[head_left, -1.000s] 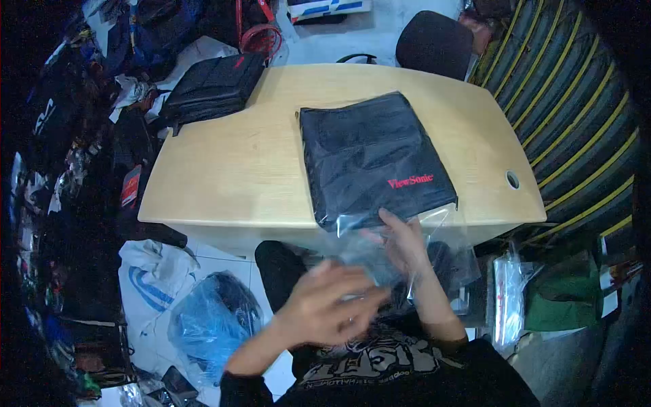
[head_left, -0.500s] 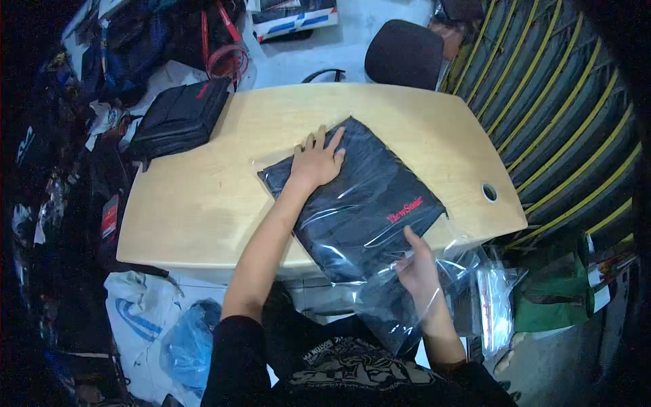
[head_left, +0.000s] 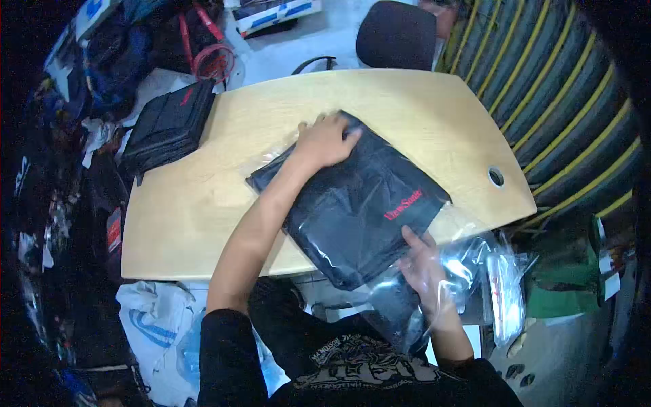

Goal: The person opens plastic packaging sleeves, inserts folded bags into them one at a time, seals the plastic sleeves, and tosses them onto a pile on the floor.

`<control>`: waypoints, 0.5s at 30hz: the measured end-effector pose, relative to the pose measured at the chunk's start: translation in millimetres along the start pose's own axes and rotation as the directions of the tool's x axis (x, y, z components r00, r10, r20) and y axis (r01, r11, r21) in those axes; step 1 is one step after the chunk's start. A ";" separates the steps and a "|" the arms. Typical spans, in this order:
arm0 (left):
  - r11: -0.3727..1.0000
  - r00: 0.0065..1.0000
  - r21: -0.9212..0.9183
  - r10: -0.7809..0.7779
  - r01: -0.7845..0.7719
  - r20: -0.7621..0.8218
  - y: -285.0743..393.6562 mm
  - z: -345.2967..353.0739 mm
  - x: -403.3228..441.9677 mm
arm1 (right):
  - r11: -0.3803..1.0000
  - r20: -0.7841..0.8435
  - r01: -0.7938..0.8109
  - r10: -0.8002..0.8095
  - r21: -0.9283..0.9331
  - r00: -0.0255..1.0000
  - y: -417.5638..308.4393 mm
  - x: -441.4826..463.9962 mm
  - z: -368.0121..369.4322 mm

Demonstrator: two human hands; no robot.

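A flat black fabric bag (head_left: 352, 210) with red "ViewSonic" lettering lies slantwise on the table, its near corner past the front edge. Clear plastic sleeve (head_left: 464, 220) material surrounds it, loose and crumpled towards my body. My left hand (head_left: 322, 144) rests on the bag's far left part, fingers bent near the far edge and thumb apart. At the near right edge, below the lettering, my right hand (head_left: 424, 268) grips the bag with the thumb on top. Clear film covers part of that hand and wrist; its lower fingers are partly hidden.
A pale wooden table (head_left: 183, 224) has a round hole at right. Folded black bags (head_left: 169, 125) are stacked at its left end. Clear plastic packets (head_left: 505, 298) and a green bag (head_left: 563, 278) are at lower right. A dark chair (head_left: 397, 34) stands behind.
My left hand's fingers have gone from spread flat to bent near the bag's far edge. The bag's surface looks smoother, and the whole view has shifted slightly.
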State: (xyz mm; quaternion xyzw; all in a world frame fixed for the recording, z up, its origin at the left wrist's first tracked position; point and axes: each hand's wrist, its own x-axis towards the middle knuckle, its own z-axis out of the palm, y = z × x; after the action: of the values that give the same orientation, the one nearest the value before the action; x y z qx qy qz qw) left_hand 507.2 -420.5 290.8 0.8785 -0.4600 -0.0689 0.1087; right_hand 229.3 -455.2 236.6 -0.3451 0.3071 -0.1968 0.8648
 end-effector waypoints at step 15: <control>0.991 0.983 -0.101 0.075 -0.092 -0.166 -96.1 37.1 -23.9 | 0.993 0.039 0.115 -0.114 -0.025 0.993 5.8 -12.4 9.6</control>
State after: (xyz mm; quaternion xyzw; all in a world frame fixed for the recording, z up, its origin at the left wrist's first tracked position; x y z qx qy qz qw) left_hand 561.7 -352.4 231.1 0.8540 -0.4817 -0.0177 0.1956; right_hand 227.4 -439.8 242.9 -0.3774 0.2733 -0.2353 0.8529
